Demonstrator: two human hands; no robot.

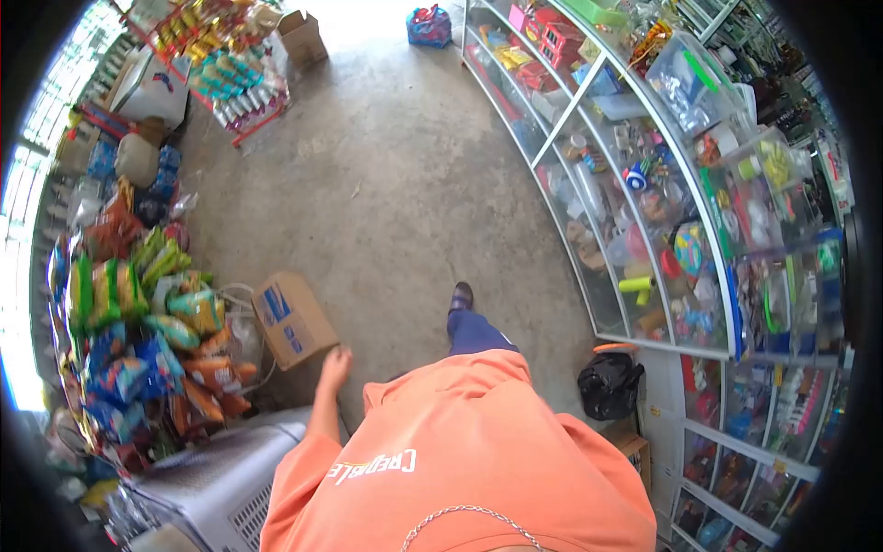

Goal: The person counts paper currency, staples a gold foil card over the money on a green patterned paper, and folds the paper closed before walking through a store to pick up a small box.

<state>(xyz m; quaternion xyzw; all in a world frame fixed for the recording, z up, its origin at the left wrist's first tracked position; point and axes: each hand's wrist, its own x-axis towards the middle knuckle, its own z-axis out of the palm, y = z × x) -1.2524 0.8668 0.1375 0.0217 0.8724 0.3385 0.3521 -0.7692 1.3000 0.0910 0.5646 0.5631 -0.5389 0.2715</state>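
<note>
My left hand (338, 362) hangs at my side with the fingers loosely curled in, and no object shows in it. In this view its knuckles overlap the lower right corner of a brown cardboard box (308, 313) with blue printing on its side. That box stands on the concrete floor (368, 202) by a display of bagged snacks (166, 340). Behind my orange shirt (451, 442), my right hand is hidden. One dark shoe (462, 296) is stretched forward on the floor under a blue trouser leg.
Glass display cases (635, 175) packed with small goods line the right side. A black plastic bag (610, 385) sits at their near corner. At left are a grey-white slatted casing (221, 469) and, farther off, a red rack (235, 83). A blue-red bag (429, 26) lies ahead.
</note>
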